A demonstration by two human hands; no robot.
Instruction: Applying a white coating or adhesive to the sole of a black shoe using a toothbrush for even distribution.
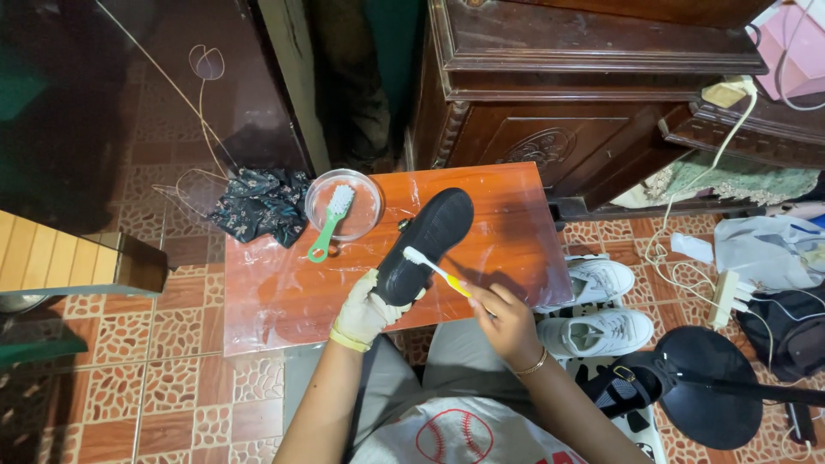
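My left hand (365, 313), in a pale glove, grips the near end of a black shoe (427, 242) held sole up over a small reddish table (284, 296). My right hand (501, 314), bare with a thin bracelet, holds a yellow-handled toothbrush (436, 268). Its white bristles rest on the black sole near the middle.
A clear bowl (363, 210) with a green-handled brush (330, 223) stands at the table's back left, beside a dark patterned cloth (258, 203). A white pair of sneakers (597, 305) lies on the tiled floor to the right. Dark wooden furniture (567, 94) stands behind; cables and a black lamp (709, 387) lie right.
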